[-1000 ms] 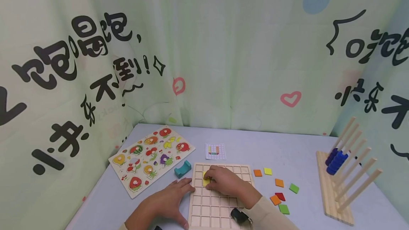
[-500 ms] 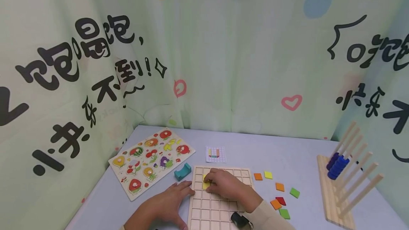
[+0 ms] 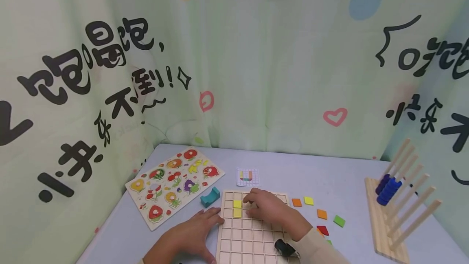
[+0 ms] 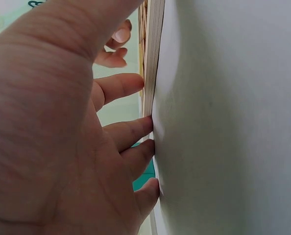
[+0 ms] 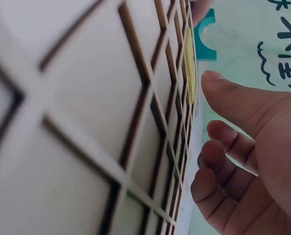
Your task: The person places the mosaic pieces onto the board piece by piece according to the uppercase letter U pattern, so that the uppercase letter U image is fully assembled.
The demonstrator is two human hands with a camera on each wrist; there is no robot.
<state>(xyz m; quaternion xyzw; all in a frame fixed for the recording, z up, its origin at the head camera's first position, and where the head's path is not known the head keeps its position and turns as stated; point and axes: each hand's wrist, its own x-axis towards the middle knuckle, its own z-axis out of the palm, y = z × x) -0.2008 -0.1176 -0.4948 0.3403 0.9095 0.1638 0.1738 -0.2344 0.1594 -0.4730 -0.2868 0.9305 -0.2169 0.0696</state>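
Observation:
The wooden grid board (image 3: 236,246) lies flat on the table. Two yellow square tiles (image 3: 237,212) sit in neighbouring cells of its upper left part, one above the other. Just right of these tiles, my right hand (image 3: 269,211) hovers over the board with loosely bent fingers and holds nothing; the right wrist view shows its thumb (image 5: 229,95) apart from the yellow tiles (image 5: 190,63). My left hand (image 3: 194,231) rests on the table with fingers spread, its fingertips touching the board's left side. In the left wrist view, those fingers (image 4: 128,133) meet the board's edge (image 4: 153,58).
Loose orange (image 3: 322,214), yellow (image 3: 309,201), green (image 3: 339,221) and red (image 3: 323,230) tiles lie right of the board. Behind it is a pattern card (image 3: 248,177). A fruit puzzle (image 3: 176,186) and teal block (image 3: 210,197) lie left. A peg stand (image 3: 388,223) with blue rings stands right.
My right hand has let go of the yellow tile and moved right, so both yellow tiles show on the board. My left hand stays at the board's left side.

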